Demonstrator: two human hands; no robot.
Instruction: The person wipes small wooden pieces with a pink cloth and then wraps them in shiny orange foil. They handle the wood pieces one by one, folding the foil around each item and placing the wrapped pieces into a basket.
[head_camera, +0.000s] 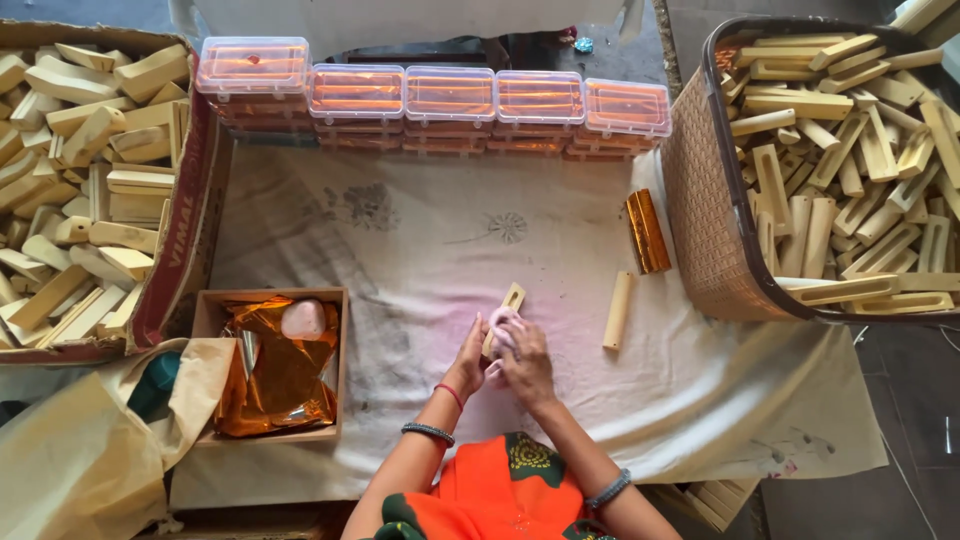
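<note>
Wooden block (503, 316) sits gripped in my left hand (468, 366); my right hand (525, 362) fingers close on pink tape (499, 327) beside it.

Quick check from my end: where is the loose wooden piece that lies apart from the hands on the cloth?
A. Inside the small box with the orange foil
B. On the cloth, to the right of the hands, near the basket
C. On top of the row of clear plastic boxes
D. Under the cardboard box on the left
B: the wooden piece lies on the cloth right of the hands, short of the basket.
</note>
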